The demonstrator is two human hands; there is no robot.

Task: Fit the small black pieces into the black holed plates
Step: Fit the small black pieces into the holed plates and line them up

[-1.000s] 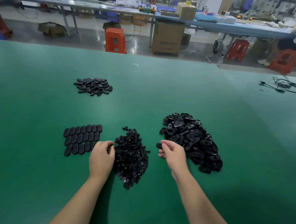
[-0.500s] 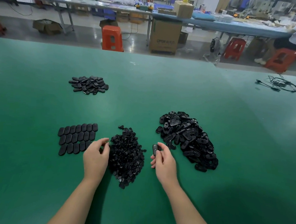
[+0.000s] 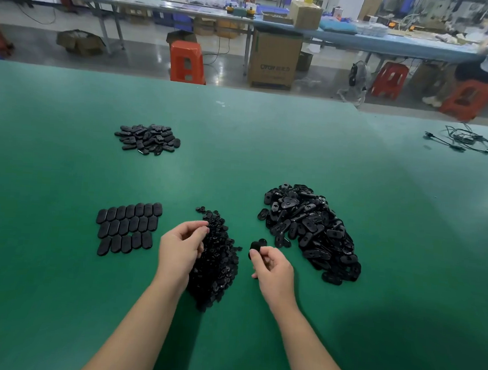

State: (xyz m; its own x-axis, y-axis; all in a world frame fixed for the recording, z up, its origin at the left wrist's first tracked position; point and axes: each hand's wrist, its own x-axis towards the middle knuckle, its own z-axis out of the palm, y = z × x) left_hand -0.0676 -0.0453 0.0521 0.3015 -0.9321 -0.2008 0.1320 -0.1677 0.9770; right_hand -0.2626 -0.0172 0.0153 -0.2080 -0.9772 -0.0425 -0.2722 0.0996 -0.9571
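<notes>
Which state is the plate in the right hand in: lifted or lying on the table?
Lifted. The right hand pinches the plate at its fingertips, clear of the green table, beside the pile of holed plates.

Head-worn view, down over table (image 3: 59,288)

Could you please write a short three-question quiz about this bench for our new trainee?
1. True or false: the right hand holds a plate lifted off the table.
2. Which heap lies between the two hands? A) small pieces B) holed plates C) cable
3. Fill in: the neat rows of plates lie on the ______ hand's side.

Key: 1 true; 2 A; 3 left.
</notes>
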